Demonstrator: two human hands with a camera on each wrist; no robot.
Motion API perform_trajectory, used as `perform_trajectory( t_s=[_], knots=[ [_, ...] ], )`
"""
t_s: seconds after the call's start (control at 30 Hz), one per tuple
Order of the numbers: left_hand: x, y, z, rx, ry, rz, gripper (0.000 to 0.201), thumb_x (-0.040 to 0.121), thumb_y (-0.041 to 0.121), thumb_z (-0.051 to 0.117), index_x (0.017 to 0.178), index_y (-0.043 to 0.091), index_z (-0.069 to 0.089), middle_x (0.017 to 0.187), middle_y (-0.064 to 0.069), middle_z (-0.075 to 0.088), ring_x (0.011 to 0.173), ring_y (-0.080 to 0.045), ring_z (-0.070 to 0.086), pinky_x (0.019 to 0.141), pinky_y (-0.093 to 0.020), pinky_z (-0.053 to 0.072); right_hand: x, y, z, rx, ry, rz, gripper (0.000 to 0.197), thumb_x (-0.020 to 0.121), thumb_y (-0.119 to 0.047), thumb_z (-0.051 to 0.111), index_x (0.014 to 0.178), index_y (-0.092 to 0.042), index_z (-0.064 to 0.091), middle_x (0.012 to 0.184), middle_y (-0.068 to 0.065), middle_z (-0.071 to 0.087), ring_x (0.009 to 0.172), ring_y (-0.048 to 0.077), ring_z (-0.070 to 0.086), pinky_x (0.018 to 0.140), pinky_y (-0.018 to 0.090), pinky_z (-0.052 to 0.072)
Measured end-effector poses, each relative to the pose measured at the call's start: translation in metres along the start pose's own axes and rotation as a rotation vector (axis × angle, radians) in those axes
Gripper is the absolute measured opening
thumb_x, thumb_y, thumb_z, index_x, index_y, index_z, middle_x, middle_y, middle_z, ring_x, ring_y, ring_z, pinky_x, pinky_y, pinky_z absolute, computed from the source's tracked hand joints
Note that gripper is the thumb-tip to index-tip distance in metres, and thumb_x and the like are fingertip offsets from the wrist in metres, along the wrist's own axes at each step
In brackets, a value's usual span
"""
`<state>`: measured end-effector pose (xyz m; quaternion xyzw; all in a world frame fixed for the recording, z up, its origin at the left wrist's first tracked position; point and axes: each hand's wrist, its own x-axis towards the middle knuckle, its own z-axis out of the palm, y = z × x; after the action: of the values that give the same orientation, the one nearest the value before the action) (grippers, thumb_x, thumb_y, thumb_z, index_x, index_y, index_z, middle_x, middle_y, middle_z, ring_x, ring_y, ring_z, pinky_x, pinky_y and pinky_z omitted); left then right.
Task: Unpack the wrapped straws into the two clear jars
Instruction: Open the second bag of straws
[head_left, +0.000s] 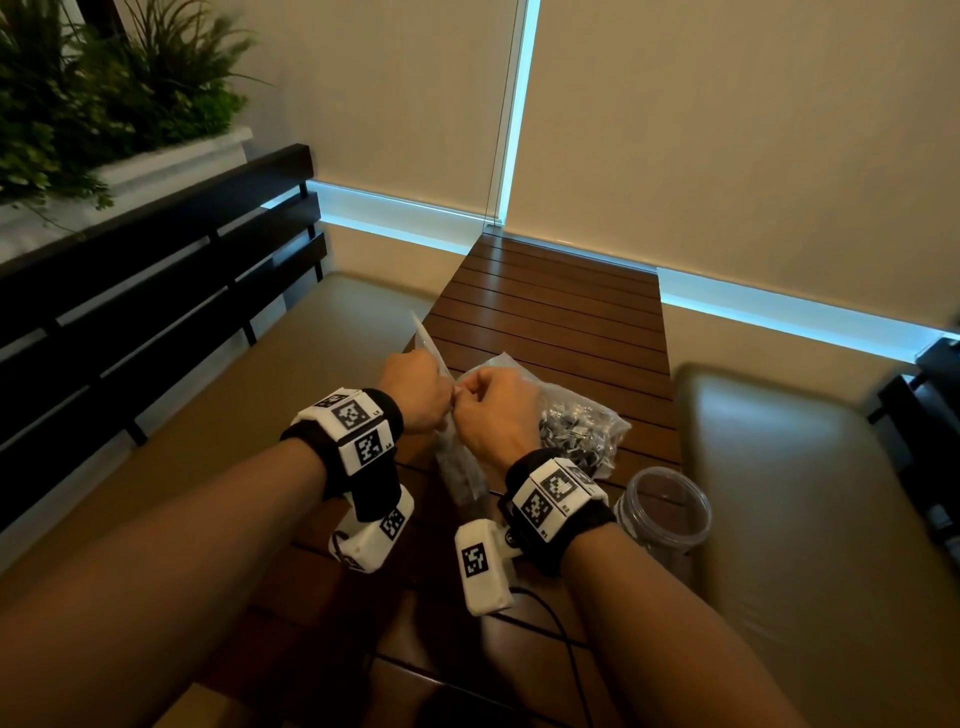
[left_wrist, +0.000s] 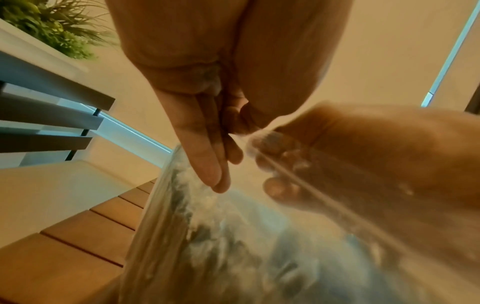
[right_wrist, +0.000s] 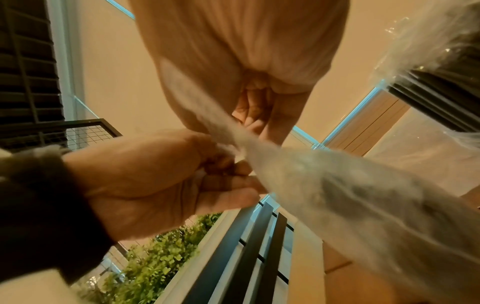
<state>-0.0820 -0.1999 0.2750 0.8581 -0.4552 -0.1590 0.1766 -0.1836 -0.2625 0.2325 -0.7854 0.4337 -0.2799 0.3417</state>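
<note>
A clear plastic bag of dark wrapped straws hangs between my wrists above the wooden table. My left hand and right hand meet at its top and each pinches the plastic there. In the left wrist view my left hand's fingers lie along the bag. In the right wrist view the bag is stretched between both hands. A second, fuller bag of straws lies on the table behind my right hand. One clear jar stands open to the right of my right wrist.
A cushioned bench with a dark slatted back runs along the table's left side. Another cushion lies to the right. A planter with greenery stands behind the bench. A black cable trails over the near table.
</note>
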Motion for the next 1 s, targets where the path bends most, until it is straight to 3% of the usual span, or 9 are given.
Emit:
perform_trajectory(
  t_s=[0.07, 0.13, 0.3, 0.47, 0.53, 0.6, 0.7, 0.83, 1.0],
  knots=[
    [0.004, -0.013, -0.007, 0.014, -0.007, -0.031, 0.031, 0.097, 0.019, 0.048, 0.076, 0.001, 0.062, 0.079, -0.010, 0.064, 0.072, -0.024, 0.058, 0.064, -0.031, 0.045, 0.008, 0.012, -0.008, -0.014, 0.127, 0.061, 0.020, 0.091, -0.014, 0.052, 0.075, -0.011, 0.064, 0.075, 0.000, 0.066, 0.070, 0.015, 0.063, 0.066, 0.027, 0.056],
    [0.008, -0.030, -0.015, -0.028, 0.027, -0.080, 0.031, 0.094, 0.019, 0.052, 0.080, -0.002, 0.067, 0.081, -0.012, 0.072, 0.074, -0.027, 0.068, 0.068, -0.035, 0.056, 0.015, 0.024, -0.018, 0.009, 0.240, 0.093, 0.019, 0.087, -0.019, 0.050, 0.072, -0.014, 0.061, 0.072, 0.001, 0.066, 0.067, 0.021, 0.067, 0.063, 0.039, 0.060],
    [0.007, -0.045, -0.031, -0.084, 0.140, -0.070, 0.023, 0.091, 0.017, 0.055, 0.078, -0.001, 0.062, 0.078, -0.017, 0.071, 0.073, -0.032, 0.070, 0.069, -0.047, 0.060, 0.010, 0.036, -0.041, -0.082, 0.257, 0.065, 0.007, 0.085, -0.014, 0.058, 0.078, -0.017, 0.060, 0.073, -0.003, 0.062, 0.066, 0.013, 0.058, 0.056, 0.026, 0.048],
    [-0.002, -0.040, -0.025, -0.168, 0.172, 0.017, 0.014, 0.091, 0.007, 0.056, 0.089, 0.013, 0.044, 0.084, -0.012, 0.062, 0.066, -0.029, 0.069, 0.062, -0.046, 0.060, -0.004, 0.050, -0.048, -0.221, 0.139, 0.113, 0.019, 0.092, -0.036, 0.052, 0.079, -0.023, 0.054, 0.072, -0.007, 0.060, 0.069, 0.013, 0.058, 0.059, 0.026, 0.044],
    [-0.006, -0.034, -0.018, -0.307, 0.141, 0.011, 0.016, 0.093, 0.002, 0.054, 0.093, 0.014, 0.043, 0.088, -0.012, 0.060, 0.060, -0.027, 0.070, 0.055, -0.042, 0.061, -0.012, 0.050, -0.048, -0.292, 0.116, 0.073, 0.020, 0.091, -0.036, 0.050, 0.076, -0.023, 0.050, 0.072, -0.007, 0.056, 0.067, 0.011, 0.054, 0.057, 0.024, 0.035],
    [-0.008, -0.028, -0.014, -0.406, 0.154, -0.026, 0.016, 0.093, 0.000, 0.051, 0.091, 0.013, 0.043, 0.090, -0.014, 0.059, 0.060, -0.027, 0.070, 0.053, -0.038, 0.061, -0.019, 0.055, -0.052, -0.389, 0.117, 0.041, 0.012, 0.085, -0.035, 0.050, 0.082, -0.023, 0.049, 0.083, -0.006, 0.051, 0.076, 0.014, 0.050, 0.064, 0.028, 0.037],
    [-0.007, -0.027, -0.011, -0.419, 0.180, -0.073, 0.016, 0.088, -0.002, 0.049, 0.089, 0.013, 0.045, 0.093, -0.016, 0.061, 0.070, -0.029, 0.071, 0.061, -0.044, 0.061, -0.028, 0.066, -0.058, -0.545, -0.022, 0.036, 0.031, 0.075, -0.039, 0.058, 0.098, -0.024, 0.044, 0.104, -0.002, 0.042, 0.099, 0.020, 0.042, 0.071, 0.034, 0.039],
    [-0.004, -0.022, -0.008, -0.487, 0.172, -0.117, 0.016, 0.089, -0.002, 0.050, 0.089, 0.013, 0.046, 0.096, -0.015, 0.061, 0.065, -0.025, 0.072, 0.059, -0.037, 0.062, -0.029, 0.076, -0.054, -0.704, -0.195, -0.065, 0.059, 0.073, -0.040, 0.074, 0.116, -0.020, 0.040, 0.120, 0.007, 0.037, 0.115, 0.027, 0.037, 0.073, 0.033, 0.041],
    [-0.002, -0.020, -0.007, -0.446, 0.188, -0.092, 0.014, 0.089, 0.001, 0.051, 0.089, 0.014, 0.048, 0.093, -0.014, 0.063, 0.067, -0.025, 0.071, 0.061, -0.038, 0.061, -0.014, 0.081, -0.043, -0.740, -0.068, -0.152, 0.031, 0.083, -0.013, 0.063, 0.107, -0.012, 0.044, 0.114, 0.011, 0.042, 0.106, 0.031, 0.047, 0.073, 0.035, 0.048]
  ],
)
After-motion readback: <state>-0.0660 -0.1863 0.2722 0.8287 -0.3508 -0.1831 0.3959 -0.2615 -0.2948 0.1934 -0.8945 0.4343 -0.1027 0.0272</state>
